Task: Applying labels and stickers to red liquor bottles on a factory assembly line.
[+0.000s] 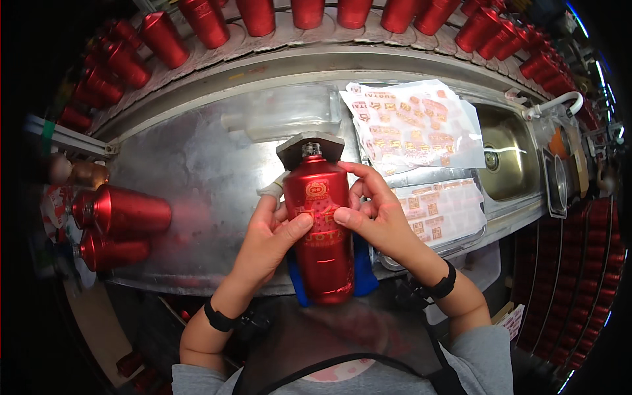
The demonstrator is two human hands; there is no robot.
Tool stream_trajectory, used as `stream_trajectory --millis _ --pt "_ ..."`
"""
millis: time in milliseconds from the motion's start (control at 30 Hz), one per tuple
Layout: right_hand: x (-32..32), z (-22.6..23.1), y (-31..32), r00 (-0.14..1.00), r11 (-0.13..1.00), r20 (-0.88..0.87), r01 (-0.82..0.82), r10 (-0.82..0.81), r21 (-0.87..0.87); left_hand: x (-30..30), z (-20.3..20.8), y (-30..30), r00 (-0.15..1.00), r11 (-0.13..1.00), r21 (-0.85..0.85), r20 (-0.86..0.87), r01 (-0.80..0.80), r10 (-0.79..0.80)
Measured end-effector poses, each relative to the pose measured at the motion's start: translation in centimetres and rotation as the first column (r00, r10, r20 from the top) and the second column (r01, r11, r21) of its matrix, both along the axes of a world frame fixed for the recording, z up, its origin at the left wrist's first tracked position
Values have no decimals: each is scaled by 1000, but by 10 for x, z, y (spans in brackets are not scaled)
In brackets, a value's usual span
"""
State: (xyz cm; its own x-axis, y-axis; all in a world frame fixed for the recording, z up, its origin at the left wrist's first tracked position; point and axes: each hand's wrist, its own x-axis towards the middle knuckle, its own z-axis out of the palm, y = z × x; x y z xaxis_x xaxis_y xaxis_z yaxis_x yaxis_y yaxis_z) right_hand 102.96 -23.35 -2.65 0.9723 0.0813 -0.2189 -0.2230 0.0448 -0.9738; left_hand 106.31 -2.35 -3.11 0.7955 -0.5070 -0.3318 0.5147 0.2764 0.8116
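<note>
A glossy red bottle (320, 263) with gold markings lies in front of me, its narrow glass neck pointing away. Its neck end rests at a dark angular metal support (289, 150). My left hand (271, 227) grips the bottle's left side, thumb pressed on its printed face; something pale covers a fingertip there. From the other side my right hand (378, 214) holds it, thumb on the face and fingers along the right edge. Under the bottle's wide end is a blue cloth (364, 266). Right of the bottle are printed decal sheets (415, 125) in a stack, with a second stack (444, 210) nearer me.
A wet steel worktop (197, 171) spans the bench, with a transparent tray (289, 112) at its back. Several red bottles (131, 210) lie at the left. Beyond the metal rail, a conveyor (322, 36) carries upright red bottles. A sink (503, 178) with a white tap (559, 102) is at right.
</note>
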Motion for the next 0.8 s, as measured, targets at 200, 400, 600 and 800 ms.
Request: stream_trajectory --millis 200,400,600,800 --pt "-1 -9 -3 999 1000 44 5 -5 17 -3 -2 -1 999 1000 -9 -43 21 -22" --pt "0 -6 0 999 1000 36 12 -13 7 -5 -1 3 1000 1000 -4 -18 20 -20" --pt "0 -3 4 998 998 64 24 -19 -66 -6 -3 2 999 999 4 6 47 -47" --pt "-5 -1 -4 1000 1000 4 -15 15 -1 -10 -8 6 999 999 16 19 46 -46"
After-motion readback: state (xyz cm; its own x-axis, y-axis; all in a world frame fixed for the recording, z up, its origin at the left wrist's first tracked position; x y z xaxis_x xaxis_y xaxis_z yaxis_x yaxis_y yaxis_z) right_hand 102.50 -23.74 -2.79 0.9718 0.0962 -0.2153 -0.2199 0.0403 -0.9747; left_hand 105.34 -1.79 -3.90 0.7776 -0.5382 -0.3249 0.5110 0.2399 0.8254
